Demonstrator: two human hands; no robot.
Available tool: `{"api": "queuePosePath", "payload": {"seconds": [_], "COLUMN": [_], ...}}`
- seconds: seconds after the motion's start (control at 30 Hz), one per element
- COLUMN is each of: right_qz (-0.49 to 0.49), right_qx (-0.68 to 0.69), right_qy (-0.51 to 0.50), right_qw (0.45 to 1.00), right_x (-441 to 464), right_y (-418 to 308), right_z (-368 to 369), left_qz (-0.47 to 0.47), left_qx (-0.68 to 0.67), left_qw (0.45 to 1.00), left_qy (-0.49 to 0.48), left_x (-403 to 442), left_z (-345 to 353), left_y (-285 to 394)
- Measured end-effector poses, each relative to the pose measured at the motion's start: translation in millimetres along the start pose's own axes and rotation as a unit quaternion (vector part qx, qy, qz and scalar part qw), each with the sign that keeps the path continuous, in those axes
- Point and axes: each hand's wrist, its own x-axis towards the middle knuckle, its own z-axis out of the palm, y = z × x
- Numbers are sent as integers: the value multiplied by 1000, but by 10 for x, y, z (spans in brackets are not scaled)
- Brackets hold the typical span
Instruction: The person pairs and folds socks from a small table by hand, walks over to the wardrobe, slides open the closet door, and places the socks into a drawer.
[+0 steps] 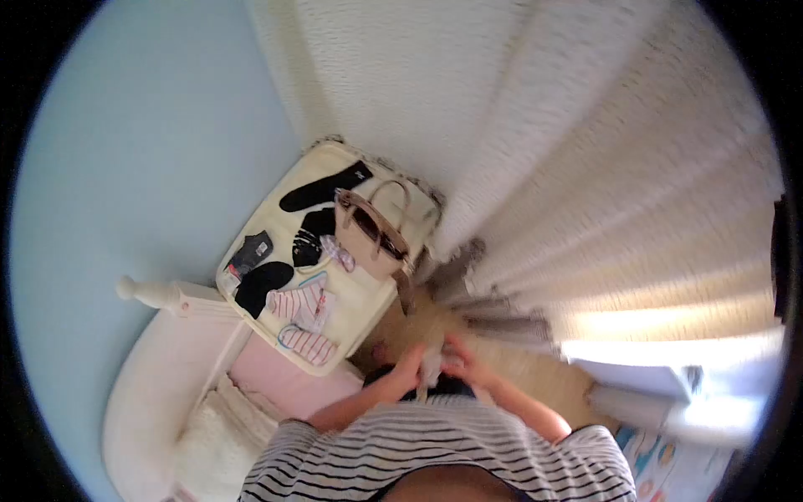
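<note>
My left hand (406, 370) and my right hand (470, 366) meet in front of my body, both closed on a small pale, light grey cloth piece (432, 368). It looks like a balled-up sock, but blur hides its exact shape. Ahead and to the left is a cream tabletop (368, 314) with a raised rim. On it lie a long black sock (324, 187), a black sock with white marks (309, 238), a dark grey sock with a label (249, 253), another black sock (263, 286) and striped pink-and-white socks (308, 345). A beige handbag (365, 243) stands at the table's right side.
A small patterned cloth (338, 253) lies beside the bag. The pink-and-white bed (159, 368) with a rounded headboard borders the table on the left. Long pale curtains (585, 192) hang to the right, over the wooden floor (519, 356). A blue wall (150, 142) rises at the far left.
</note>
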Motion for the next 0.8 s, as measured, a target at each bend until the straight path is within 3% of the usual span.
{"api": "queuePosePath", "payload": {"seconds": [0.03, 0.07, 0.1, 0.13, 0.2, 0.3, 0.4, 0.47, 0.5, 0.53, 0.57, 0.6, 0.63, 0.67, 0.7, 0.8], "right_qz": [-89, -80, -75, -107, -178, -123, -185, -436, -477, -492, -462, -440, -406, -363, -291, -117], "right_qx": [31, -62, -130, -77, 16, 159, 269, 234, 423, 337, 177, 180, 144, 166, 227, 185], "right_qy": [59, 112, 159, 185, 232, 229, 334, 446, 340, 403, 604, 643, 660, 623, 694, 747], "right_qw": [994, 989, 976, 974, 956, 952, 884, 746, 692, 694, 624, 600, 616, 672, 618, 628], "right_x": [12, -265, -452, -497, -736, -1272, -2365, -2833, -3207, -3374, -3348, -3357, -3342, -3298, -3122, -2774], "right_y": [-423, -609, -702, -792, -1093, -1234, -1614, -1665, -1227, -1268, -1346, -1310, -1012, -906, -839, -297], "right_z": [65, 22, 100, 175, 221, -127, -740, -1195, -1740, -1852, -2049, -2314, -2749, -3055, -3269, -3860], "left_qz": [41, 59, 9, -30, -6, -34, -6, 24, 36, 45, 77, 109, 143, 192, 228, 344], "left_qx": [46, 62, -4, -50, 64, 169, 236, 236, 212, 182, 196, 204, 211, 226, 234, 269], "left_qw": [996, 986, 992, 992, 976, 964, 953, 951, 954, 956, 957, 957, 956, 949, 940, 898], "left_qy": [-70, -145, -122, -112, -207, -204, -189, -197, -209, -224, -198, -173, -145, -106, -96, -57], "left_x": [51, 29, -164, -227, -578, -962, -1166, -1124, -1032, -962, -909, -870, -847, -842, -860, -891], "left_z": [375, 618, 826, 1023, 1304, 1655, 1890, 1879, 1812, 1664, 1757, 1859, 1989, 2133, 2275, 2427], "left_y": [416, 210, 257, 374, 533, 744, 863, 879, 871, 887, 866, 836, 803, 769, 748, 800]}}
